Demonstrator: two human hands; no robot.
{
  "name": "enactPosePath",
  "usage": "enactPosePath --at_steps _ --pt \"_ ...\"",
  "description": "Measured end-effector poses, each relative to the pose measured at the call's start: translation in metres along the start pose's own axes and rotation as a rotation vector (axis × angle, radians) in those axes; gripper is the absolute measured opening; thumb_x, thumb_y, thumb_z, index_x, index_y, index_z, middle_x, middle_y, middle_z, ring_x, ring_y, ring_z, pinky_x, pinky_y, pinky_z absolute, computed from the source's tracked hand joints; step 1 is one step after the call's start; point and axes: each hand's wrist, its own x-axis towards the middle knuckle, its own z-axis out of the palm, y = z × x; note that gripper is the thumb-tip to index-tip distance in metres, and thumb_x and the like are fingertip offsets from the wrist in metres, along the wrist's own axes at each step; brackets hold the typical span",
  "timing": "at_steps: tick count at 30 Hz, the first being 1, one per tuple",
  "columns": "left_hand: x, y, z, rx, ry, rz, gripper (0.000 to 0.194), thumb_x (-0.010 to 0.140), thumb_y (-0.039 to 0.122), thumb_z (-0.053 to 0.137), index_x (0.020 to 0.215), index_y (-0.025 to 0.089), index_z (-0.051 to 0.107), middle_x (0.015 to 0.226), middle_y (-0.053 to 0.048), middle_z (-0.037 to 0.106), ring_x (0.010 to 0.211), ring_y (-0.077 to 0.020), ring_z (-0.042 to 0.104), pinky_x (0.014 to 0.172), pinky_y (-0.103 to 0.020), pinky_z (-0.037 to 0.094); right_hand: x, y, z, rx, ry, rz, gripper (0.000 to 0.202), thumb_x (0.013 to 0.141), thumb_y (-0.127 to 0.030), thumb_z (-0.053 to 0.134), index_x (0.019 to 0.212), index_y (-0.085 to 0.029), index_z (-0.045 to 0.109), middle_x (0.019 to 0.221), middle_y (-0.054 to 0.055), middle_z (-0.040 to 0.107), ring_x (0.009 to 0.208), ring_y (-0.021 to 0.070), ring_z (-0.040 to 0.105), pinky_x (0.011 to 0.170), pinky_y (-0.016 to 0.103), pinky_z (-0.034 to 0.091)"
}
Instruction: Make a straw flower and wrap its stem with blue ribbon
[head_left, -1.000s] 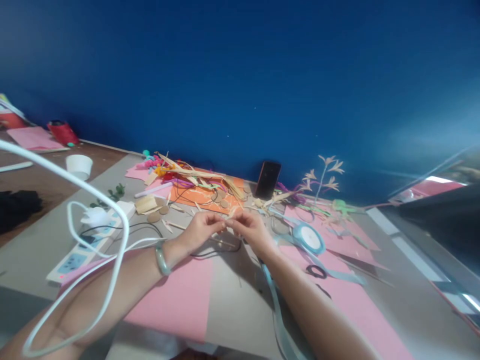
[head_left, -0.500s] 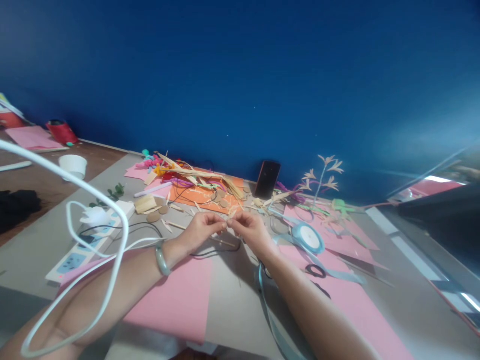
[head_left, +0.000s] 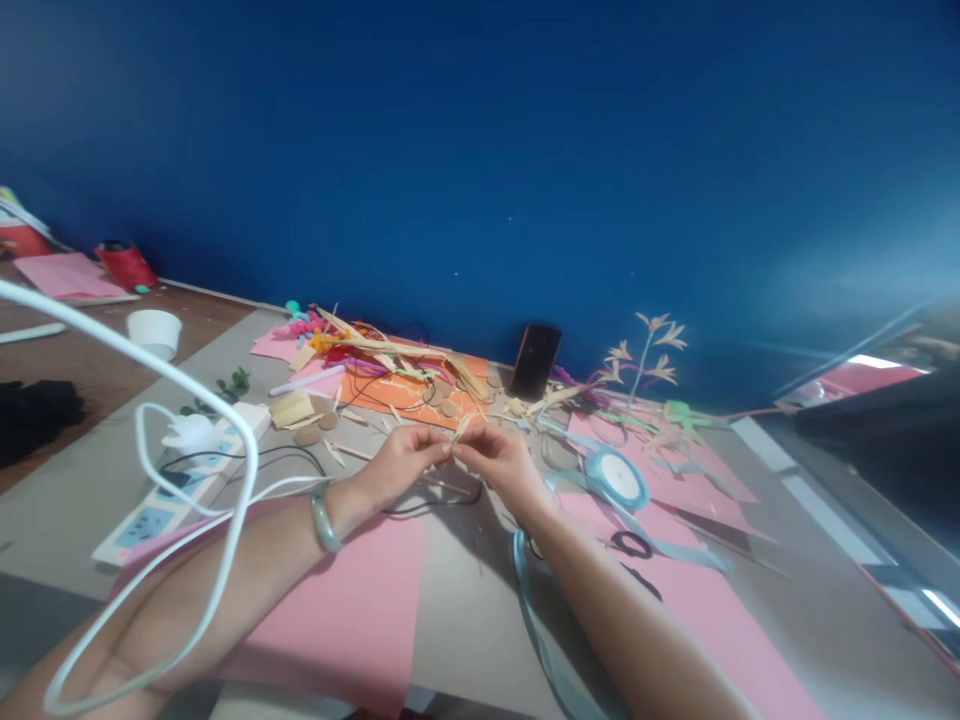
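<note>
My left hand [head_left: 411, 462] and my right hand [head_left: 496, 462] meet at the fingertips over the middle of the table. Both are closed in a pinch on a small pale straw-coloured strip [head_left: 463, 428], its tip poking up between the fingers; the rest of it is hidden. A bangle circles my left wrist. Below my left forearm lies a pink sheet [head_left: 360, 610]. Beside my right forearm are black-handled scissors [head_left: 631, 544], partly covered, and a roll of light blue ribbon [head_left: 616, 478]. Loose slivers of the pale material [head_left: 334, 454] are scattered left of my hands.
A white power strip [head_left: 142, 525] with a looping white cable [head_left: 251, 460] sits at the left. Behind my hands, a phone [head_left: 535, 360] leans on the blue wall near an orange sheet [head_left: 397, 395] heaped with strips. A stem with pale flowers [head_left: 643, 352] stands back right.
The pale strip's tip shows slightly more above my fingertips. Both hands stay together in almost the same place, and the ribbon by my right forearm has shifted a little.
</note>
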Motion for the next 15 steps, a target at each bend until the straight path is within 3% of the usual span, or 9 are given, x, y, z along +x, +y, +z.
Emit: enactPosePath --at_steps 15 --pt "0.0004 -0.0013 0.0007 0.016 0.011 -0.024 0.019 0.071 0.031 0.071 0.070 0.012 0.066 0.064 -0.001 0.063 0.059 -0.0109 0.053 0.059 -0.024 0.039 -0.0014 0.0012 0.0010 -0.064 0.034 -0.009 0.033 0.073 -0.048 0.067 0.066 -0.018 0.054 0.056 -0.003 0.050 0.052 0.0099 0.043 0.052 0.023 0.035"
